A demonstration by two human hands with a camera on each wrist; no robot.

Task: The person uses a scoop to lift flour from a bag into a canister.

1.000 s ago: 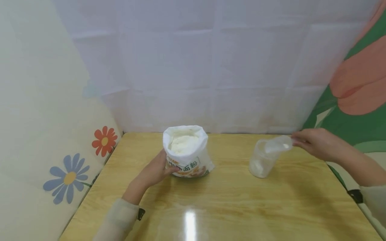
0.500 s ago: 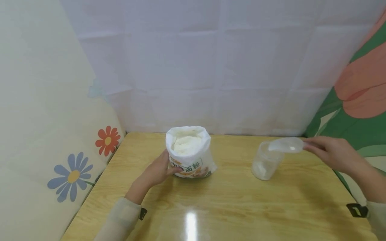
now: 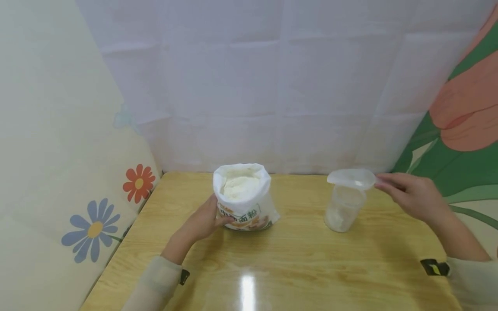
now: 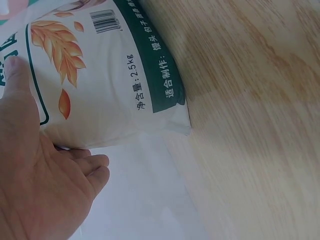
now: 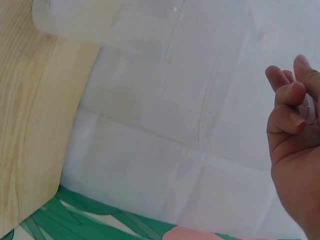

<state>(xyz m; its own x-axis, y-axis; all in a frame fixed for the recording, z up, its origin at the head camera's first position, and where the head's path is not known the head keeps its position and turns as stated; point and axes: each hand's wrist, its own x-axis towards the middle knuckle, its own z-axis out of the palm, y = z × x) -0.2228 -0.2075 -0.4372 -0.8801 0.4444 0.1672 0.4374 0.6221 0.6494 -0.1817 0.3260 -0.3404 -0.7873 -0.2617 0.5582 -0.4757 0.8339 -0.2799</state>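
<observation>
An open white flour bag stands on the table, pale flour visible inside its folded-down mouth. My left hand grips the bag's lower left side; in the left wrist view the thumb lies across the printed front and the other fingers reach round its edge. My right hand holds a translucent scoop by its handle. The scoop hangs just above the mouth of a clear plastic container, which has some whitish content low down.
The wooden table ends at a white cloth hanging behind it. Flower-patterned cloths flank it, one on the left and a green and pink one on the right.
From a downward tilt at the container's mouth, the scoop levelled and went right, then came back left and higher over the rim. The left hand keeps its hold on the bag.
</observation>
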